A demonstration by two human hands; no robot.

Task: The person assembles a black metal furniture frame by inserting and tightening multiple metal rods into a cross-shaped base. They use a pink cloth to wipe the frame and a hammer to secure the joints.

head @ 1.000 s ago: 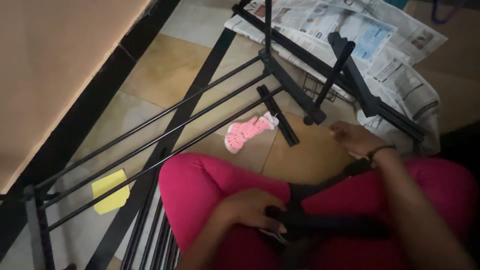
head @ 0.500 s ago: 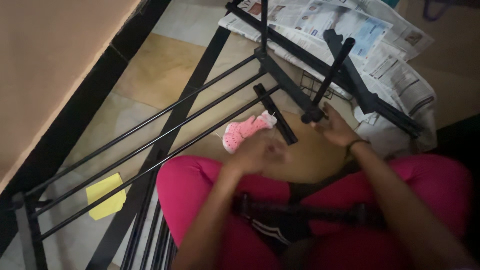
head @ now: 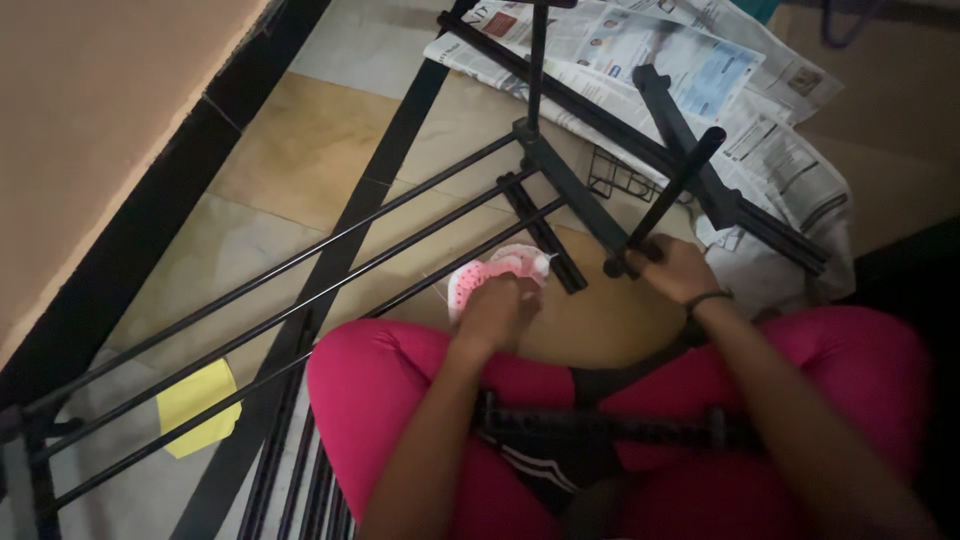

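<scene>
A small pink-and-white packet [head: 490, 272] lies on the tan floor tiles [head: 310, 150] just ahead of the person's knees, between two thin black metal rods of a rack frame [head: 300, 300]. The left hand [head: 497, 312] rests on the near edge of this packet with its fingers curled down over it; whether it actually pinches the packet cannot be told from here. Just beside it to the right, a short black bar [head: 545, 235] of the frame crosses the tiles at a slant and touches the packet's far side.

The right hand [head: 675, 268] is closed around the lower end of a black round tube [head: 672, 195] that rises tilted away from the person. This tube stands close against a thicker black crossbar [head: 580, 200] running from the frame's joint. Behind them, spread newspaper sheets [head: 700, 70] cover the floor, with more black frame parts and a small wire basket [head: 615, 180] lying on top.

Nearer, the person's bright pink trousers [head: 400, 380] fill the lower part, and a long black perforated strip [head: 600, 428] lies across the lap. A yellow scrap of paper [head: 195, 405] sits on the floor at the left, under the rods.
</scene>
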